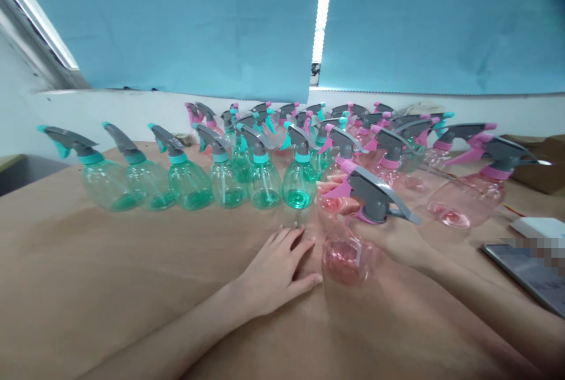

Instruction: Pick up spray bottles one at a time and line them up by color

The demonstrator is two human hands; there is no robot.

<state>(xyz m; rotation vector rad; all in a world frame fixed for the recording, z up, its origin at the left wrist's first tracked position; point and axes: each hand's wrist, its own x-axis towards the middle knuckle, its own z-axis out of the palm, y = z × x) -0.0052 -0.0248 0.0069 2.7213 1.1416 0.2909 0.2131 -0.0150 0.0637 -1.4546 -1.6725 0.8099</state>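
My left hand (276, 268) lies palm down on the table with its fingers spread, holding nothing. Just right of its fingertips stands a pink clear spray bottle (346, 262) with a grey and pink trigger head and a little liquid inside. Behind that bottle, my right hand (384, 236) reaches forward, partly hidden by it. Its fingers are around another pink spray bottle (331, 202) at the row's near side. To the left of this one is a green spray bottle (299, 186), the end of a line of several green ones.
More pink and green bottles crowd the back of the brown table (110, 268). Another pink bottle (470, 197) stands at right. A phone (521, 277), a white object (541, 227) and a cardboard box (538, 165) lie on the right side. Blue curtains (198, 27) hang behind.
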